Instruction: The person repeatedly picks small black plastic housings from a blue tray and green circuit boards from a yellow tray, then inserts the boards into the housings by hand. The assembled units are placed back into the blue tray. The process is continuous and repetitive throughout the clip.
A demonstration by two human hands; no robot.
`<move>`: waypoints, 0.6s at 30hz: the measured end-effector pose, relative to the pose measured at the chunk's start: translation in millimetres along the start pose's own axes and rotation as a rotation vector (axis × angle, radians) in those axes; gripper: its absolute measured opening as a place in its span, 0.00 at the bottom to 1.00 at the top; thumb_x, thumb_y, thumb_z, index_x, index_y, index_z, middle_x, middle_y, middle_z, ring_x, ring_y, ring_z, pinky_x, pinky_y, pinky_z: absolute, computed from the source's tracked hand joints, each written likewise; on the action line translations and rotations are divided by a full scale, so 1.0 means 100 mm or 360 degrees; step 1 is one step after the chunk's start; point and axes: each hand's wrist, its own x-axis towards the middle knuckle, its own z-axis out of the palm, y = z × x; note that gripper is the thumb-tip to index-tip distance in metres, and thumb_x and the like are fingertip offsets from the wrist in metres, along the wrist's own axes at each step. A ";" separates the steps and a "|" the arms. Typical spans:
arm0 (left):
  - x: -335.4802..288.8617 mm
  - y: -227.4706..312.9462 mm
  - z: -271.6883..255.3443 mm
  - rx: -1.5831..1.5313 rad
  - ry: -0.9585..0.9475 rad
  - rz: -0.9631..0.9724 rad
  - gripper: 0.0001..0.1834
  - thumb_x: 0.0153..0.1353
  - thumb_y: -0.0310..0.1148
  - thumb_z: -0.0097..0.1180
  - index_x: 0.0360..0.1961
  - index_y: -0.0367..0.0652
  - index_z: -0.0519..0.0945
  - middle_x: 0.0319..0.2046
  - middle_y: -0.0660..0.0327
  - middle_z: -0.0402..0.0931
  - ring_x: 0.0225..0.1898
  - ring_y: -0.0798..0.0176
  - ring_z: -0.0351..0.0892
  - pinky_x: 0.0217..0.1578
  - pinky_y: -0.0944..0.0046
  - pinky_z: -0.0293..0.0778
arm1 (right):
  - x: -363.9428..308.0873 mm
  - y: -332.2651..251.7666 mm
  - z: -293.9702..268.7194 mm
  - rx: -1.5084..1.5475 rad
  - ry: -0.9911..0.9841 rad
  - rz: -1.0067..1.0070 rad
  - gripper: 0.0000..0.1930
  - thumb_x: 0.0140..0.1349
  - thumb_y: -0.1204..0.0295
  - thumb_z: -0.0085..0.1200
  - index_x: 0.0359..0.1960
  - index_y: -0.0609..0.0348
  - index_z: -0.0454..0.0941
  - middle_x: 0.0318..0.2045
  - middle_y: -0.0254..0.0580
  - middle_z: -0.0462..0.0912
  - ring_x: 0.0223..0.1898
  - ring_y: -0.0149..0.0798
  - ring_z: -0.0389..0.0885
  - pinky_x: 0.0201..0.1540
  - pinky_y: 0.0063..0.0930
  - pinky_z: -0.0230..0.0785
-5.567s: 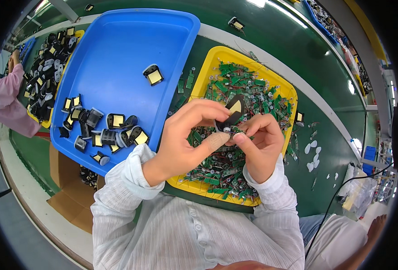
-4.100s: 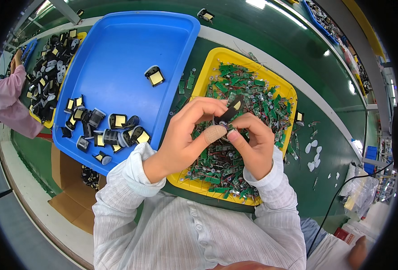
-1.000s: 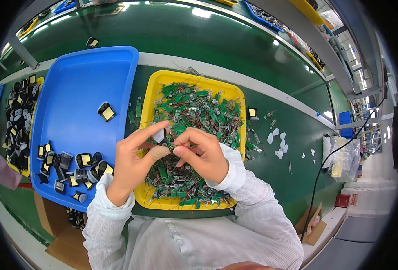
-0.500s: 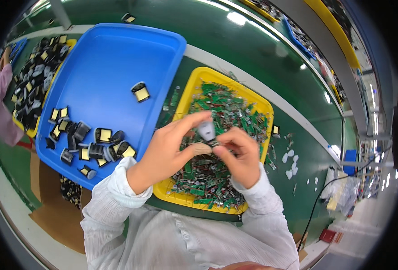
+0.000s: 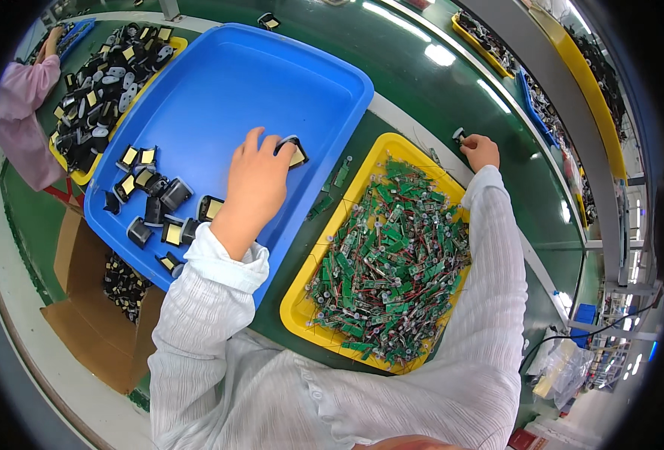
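Note:
My left hand [image 5: 257,184] reaches over the blue tray [image 5: 227,56], its fingers curled at the edge of a black plastic housing [image 5: 297,154] with a pale yellow pad. The thumb is hidden, and the housing still seems to rest on the tray floor. Out at the far right, my right hand [image 5: 482,152] has its fingertips closed on a small black-and-grey housing [image 5: 459,136] over the green work surface. More black housings [image 5: 173,193] with yellow pads lie heaped at the tray's near left.
A yellow tray [image 5: 296,304] full of green circuit boards with wires sits between my arms. Farther left are a yellow tray of black and grey housings [image 5: 96,97] and a co-worker's pink sleeve [image 5: 28,97]. An open cardboard box [image 5: 96,322] stands below; another housing [image 5: 269,21] lies beyond.
My hands have parted from together over the yellow tray. The left moved to the housing in the blue tray; the right carried a grey-capped piece out right. The view has shifted too.

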 end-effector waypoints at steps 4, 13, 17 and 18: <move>0.01 0.02 -0.11 0.0044 -0.0255 -0.0141 0.14 0.47 0.27 0.58 0.38 0.44 0.75 0.38 0.56 0.72 0.45 0.51 0.68 0.42 0.55 0.69 | -0.04 -0.06 -0.05 0.0071 -0.0085 -0.0132 0.12 0.45 0.70 0.60 0.35 0.53 0.81 0.35 0.40 0.81 0.39 0.42 0.77 0.45 0.31 0.68; 0.03 0.26 -0.40 -0.0396 0.0187 -0.0124 0.11 0.44 0.30 0.62 0.31 0.41 0.77 0.33 0.58 0.70 0.40 0.54 0.66 0.39 0.59 0.66 | -1.16 -1.18 -0.54 0.0154 0.0085 -0.1547 0.09 0.39 0.77 0.57 0.27 0.56 0.78 0.31 0.38 0.74 0.41 0.41 0.71 0.44 0.32 0.64; 0.02 0.43 -0.42 -0.0661 0.0286 0.0029 0.11 0.45 0.30 0.61 0.31 0.41 0.77 0.35 0.58 0.70 0.41 0.54 0.66 0.41 0.59 0.65 | -1.23 -1.12 -0.39 -0.0012 0.0055 -0.1521 0.07 0.42 0.73 0.57 0.26 0.54 0.79 0.33 0.33 0.73 0.42 0.36 0.70 0.42 0.30 0.63; 0.03 0.45 -0.42 -0.0722 0.0295 0.0055 0.11 0.45 0.30 0.61 0.31 0.41 0.77 0.36 0.58 0.70 0.42 0.53 0.65 0.42 0.59 0.65 | -1.22 -1.09 -0.39 0.0047 0.0037 -0.1477 0.06 0.43 0.73 0.57 0.26 0.55 0.79 0.33 0.33 0.73 0.42 0.36 0.70 0.42 0.30 0.63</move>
